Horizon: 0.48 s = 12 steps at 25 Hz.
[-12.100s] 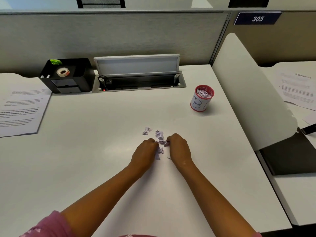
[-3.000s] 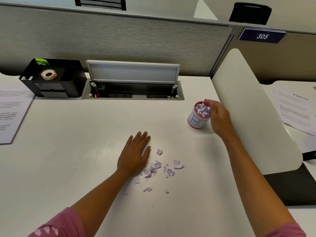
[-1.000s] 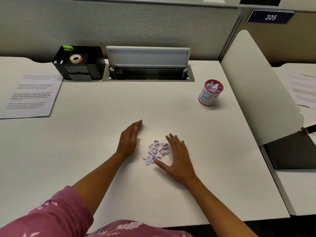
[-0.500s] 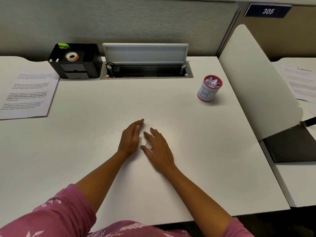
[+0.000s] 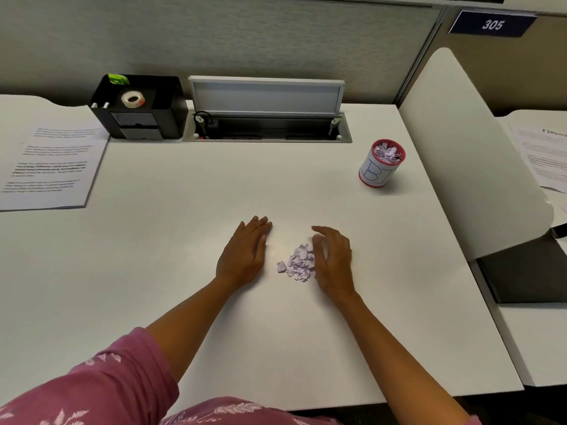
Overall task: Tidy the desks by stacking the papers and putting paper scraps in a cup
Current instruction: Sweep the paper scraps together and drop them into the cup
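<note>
A small heap of pale purple paper scraps [image 5: 298,264] lies on the white desk [image 5: 171,240] between my hands. My left hand [image 5: 244,251] rests flat on the desk just left of the heap, fingers straight. My right hand [image 5: 333,259] stands on its edge against the right side of the heap, fingers loosely bent, holding nothing. A red-rimmed cup [image 5: 381,163] with a white label stands at the back right, filled with scraps. A stack of printed papers [image 5: 49,167] lies at the far left.
A black desk organiser [image 5: 139,107] with a tape roll sits at the back left, beside an open cable tray [image 5: 267,125]. A white divider panel [image 5: 466,154] rises on the right, with more printed papers [image 5: 543,154] on the desk beyond it.
My right hand has drawn apart from the left and moved right, uncovering the gathered heap of scraps. The left hand has stayed flat in place.
</note>
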{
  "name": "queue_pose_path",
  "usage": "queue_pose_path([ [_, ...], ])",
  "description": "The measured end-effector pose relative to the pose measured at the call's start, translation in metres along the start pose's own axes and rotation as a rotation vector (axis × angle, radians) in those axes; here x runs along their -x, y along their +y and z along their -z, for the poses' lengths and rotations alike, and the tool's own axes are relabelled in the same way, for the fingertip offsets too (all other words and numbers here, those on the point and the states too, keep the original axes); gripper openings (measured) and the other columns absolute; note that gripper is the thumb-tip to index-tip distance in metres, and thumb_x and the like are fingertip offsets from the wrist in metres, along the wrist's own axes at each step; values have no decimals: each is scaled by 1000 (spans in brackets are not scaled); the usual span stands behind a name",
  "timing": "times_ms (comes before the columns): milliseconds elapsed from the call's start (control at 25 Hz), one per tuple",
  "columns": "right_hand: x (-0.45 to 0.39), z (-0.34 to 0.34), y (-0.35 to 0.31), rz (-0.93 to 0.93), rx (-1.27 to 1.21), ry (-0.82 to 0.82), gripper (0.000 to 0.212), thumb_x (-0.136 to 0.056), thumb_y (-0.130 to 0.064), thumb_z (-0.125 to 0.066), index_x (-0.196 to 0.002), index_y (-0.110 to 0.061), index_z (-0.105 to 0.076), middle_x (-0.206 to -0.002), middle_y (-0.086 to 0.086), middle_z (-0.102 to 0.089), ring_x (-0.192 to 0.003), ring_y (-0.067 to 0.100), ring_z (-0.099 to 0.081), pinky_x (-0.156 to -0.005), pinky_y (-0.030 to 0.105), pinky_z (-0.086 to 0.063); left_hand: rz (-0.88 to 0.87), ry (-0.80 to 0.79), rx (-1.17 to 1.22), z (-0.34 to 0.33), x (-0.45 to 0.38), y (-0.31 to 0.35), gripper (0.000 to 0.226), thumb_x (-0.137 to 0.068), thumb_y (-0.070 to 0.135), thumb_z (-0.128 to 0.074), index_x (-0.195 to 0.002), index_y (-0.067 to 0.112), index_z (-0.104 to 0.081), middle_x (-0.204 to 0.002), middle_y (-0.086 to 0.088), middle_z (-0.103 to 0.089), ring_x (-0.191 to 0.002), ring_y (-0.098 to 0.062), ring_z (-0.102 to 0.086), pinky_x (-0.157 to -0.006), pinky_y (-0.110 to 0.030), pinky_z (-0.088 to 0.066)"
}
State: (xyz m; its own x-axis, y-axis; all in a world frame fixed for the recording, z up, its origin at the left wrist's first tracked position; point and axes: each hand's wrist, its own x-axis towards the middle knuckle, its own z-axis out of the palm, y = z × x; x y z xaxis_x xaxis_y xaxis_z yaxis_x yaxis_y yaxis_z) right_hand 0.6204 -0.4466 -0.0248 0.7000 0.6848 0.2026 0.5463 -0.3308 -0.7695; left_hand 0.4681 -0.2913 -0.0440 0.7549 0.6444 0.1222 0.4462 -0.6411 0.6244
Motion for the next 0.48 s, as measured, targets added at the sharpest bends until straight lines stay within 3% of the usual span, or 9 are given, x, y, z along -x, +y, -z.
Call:
queue_pose_path([
  [120,8,4,0,95,547,-179,90,-73,-92,-32,-137,-30,-47,-136,-5,-47,-113,19,-46,-84,39,-47,-5,-10,-99,-3,-2,0,43,-104,24,-33,-145,21,-44,-153,6,-39,-146,-9,-25,-122,-29,-11],
  [200,10,-3,-8,149,681,-271,102,-63,-97,-36,-139,-30,-44,-136,-1,-45,-110,22,-48,-71,36,-47,-13,-13,-137,-4,-2,0,44,-104,25,-32,-147,21,-42,-155,6,-37,-147,-9,-23,-122,-31,-11],
  [320,6,-18,-18,239,665,-238,73,-77,-80,-46,-125,-25,-53,-121,3,-52,-93,22,-53,-50,28,-42,-10,-15,-145,-3,-1,1,44,-104,24,-31,-148,22,-41,-155,8,-36,-147,-7,-22,-122,-29,-9],
  [400,0,-26,-19,307,677,-190,40,-87,-56,-58,-109,-22,-58,-104,3,-55,-74,21,-55,-40,23,-29,-3,-13,-143,-3,-1,2,44,-105,24,-31,-148,23,-41,-155,9,-35,-147,-6,-21,-122,-28,-10],
  [480,-4,-33,-17,369,728,-193,21,-81,-28,-73,-95,-19,-59,-86,1,-53,-56,19,-49,-37,22,-18,2,-13,-138,-3,0,2,44,-105,25,-30,-148,24,-40,-155,11,-35,-147,-5,-20,-122,-29,-11],
])
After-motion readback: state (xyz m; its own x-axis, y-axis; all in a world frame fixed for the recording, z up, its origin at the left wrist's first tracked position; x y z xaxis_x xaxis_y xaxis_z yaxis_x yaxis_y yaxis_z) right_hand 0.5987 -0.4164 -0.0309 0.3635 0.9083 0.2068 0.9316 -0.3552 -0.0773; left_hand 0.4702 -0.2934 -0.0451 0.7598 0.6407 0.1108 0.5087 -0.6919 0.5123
